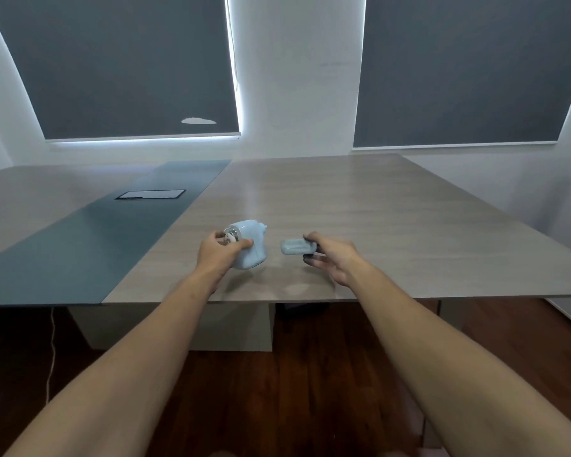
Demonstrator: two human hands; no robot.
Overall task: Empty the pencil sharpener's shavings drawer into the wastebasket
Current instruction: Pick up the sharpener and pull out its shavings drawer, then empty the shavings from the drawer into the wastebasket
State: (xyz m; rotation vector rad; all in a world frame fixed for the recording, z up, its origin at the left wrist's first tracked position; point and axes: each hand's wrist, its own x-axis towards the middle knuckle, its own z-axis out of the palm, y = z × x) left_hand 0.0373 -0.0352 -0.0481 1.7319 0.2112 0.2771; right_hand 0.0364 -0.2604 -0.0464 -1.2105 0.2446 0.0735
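Observation:
A pale blue pencil sharpener (249, 247) is tilted just above the near part of the wooden table (360, 206). My left hand (219, 255) grips it from the left, over its metal and white front end. To its right, apart from the sharpener body, my right hand (335, 258) pinches the small pale blue shavings drawer (295, 247) by its right end, holding it roughly level above the table. No wastebasket is in view.
A dark blue-grey strip (89, 239) runs across the table's left part, with a rectangular cable hatch (149, 194) set in it. The table's near edge (343, 298) lies just below my hands. Dark wooden floor (310, 374) and a thin white cable (51, 357) are below.

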